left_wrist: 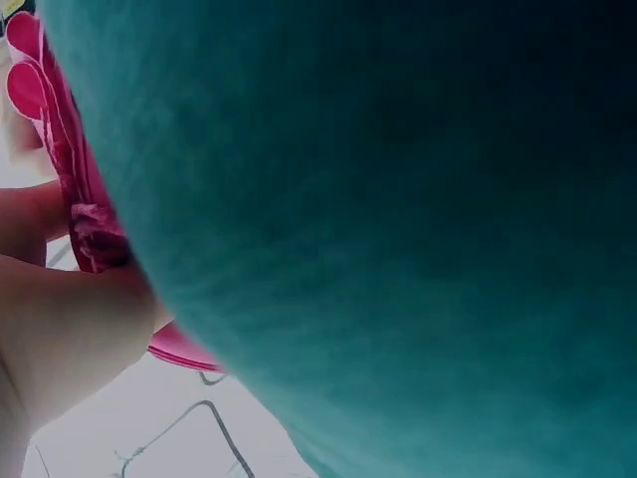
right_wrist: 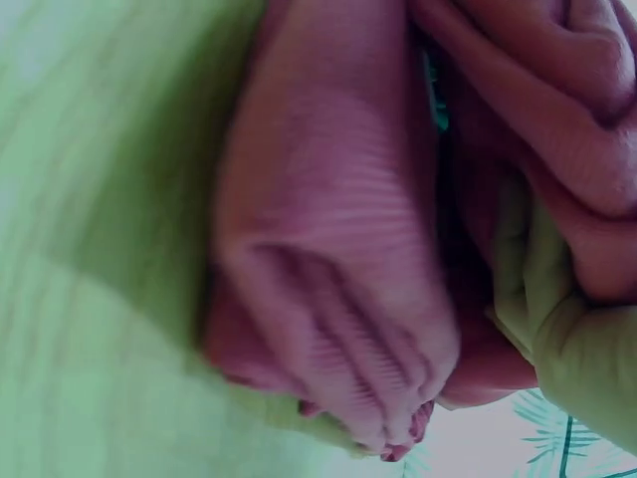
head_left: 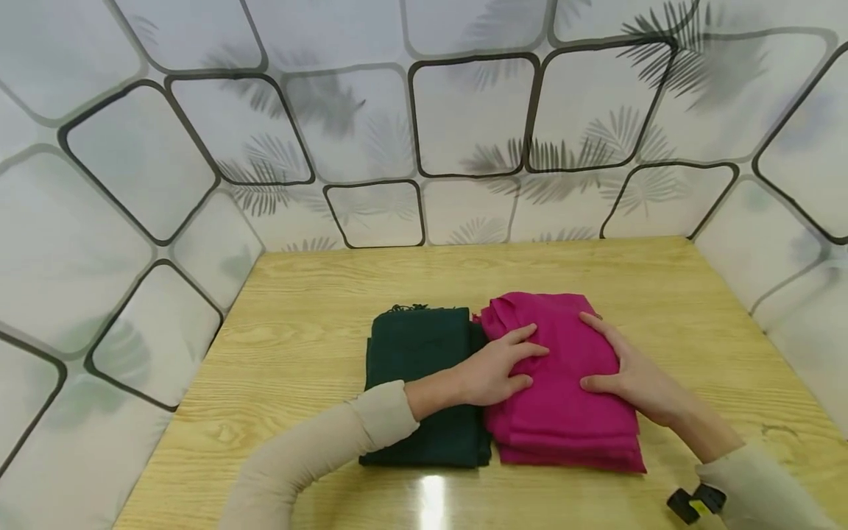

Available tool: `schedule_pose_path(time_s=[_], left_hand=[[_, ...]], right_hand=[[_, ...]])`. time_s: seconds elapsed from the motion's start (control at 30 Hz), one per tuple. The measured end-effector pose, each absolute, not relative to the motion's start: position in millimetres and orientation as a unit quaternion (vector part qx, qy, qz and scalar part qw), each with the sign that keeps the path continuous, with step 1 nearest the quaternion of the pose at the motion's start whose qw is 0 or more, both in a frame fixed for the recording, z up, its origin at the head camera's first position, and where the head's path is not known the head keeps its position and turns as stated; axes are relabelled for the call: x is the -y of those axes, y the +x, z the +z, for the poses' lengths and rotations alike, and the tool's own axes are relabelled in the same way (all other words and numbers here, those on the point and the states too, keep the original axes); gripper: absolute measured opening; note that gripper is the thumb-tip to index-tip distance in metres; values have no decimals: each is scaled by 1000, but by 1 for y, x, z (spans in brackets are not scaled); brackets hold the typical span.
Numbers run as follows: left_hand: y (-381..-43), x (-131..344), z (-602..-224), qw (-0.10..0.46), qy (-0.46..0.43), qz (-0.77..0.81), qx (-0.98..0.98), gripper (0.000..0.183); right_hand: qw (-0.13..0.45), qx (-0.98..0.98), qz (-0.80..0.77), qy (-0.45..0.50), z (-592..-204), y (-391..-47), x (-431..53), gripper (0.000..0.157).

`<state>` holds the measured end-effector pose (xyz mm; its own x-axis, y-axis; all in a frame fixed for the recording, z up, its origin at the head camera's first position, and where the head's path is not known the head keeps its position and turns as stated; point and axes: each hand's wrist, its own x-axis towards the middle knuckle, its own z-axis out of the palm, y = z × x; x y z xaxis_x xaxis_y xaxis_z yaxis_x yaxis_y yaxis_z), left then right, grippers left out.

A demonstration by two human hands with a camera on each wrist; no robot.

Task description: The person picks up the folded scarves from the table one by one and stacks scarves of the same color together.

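A folded magenta cloth [head_left: 570, 419] lies on the table, its layers showing along the front edge. My left hand [head_left: 489, 372] rests on its left part, fingers spread and fairly straight. At its right edge, my right hand [head_left: 639, 379] touches the cloth with thumb and forefinger extended; its other fingers are hidden. A folded dark green cloth [head_left: 420, 346] with a fringe at the back lies directly left, partly under my left forearm. In the left wrist view, green cloth [left_wrist: 378, 239] covers most of the picture. Loose magenta folds [right_wrist: 328, 179] fill the right wrist view's middle.
The light wooden table [head_left: 298, 331] extends around both cloths. Patterned white fabric walls [head_left: 477, 110] rise behind it and on both sides. A small black device [head_left: 695, 504] sits at my right sleeve.
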<state>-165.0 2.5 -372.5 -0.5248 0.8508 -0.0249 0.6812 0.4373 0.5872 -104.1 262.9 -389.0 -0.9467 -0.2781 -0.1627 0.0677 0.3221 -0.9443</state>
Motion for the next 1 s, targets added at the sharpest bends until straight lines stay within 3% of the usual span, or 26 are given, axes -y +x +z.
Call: schedule_pose_path(time_s=[0.3,0.6,1.0], left_hand=[[-159,2,-381,227,453,141,-850,59],[-162,2,-389,246,468,15,-849,71],[-159,-8,-397,218,463,-62,-857,73]], right_hand=[[161,-816,-549,-81,-403,-104,-259,101],[136,-852,-500,-75,-407,-105,-260,103],[27,-935,-319,-150,-419,-101,-268,92]])
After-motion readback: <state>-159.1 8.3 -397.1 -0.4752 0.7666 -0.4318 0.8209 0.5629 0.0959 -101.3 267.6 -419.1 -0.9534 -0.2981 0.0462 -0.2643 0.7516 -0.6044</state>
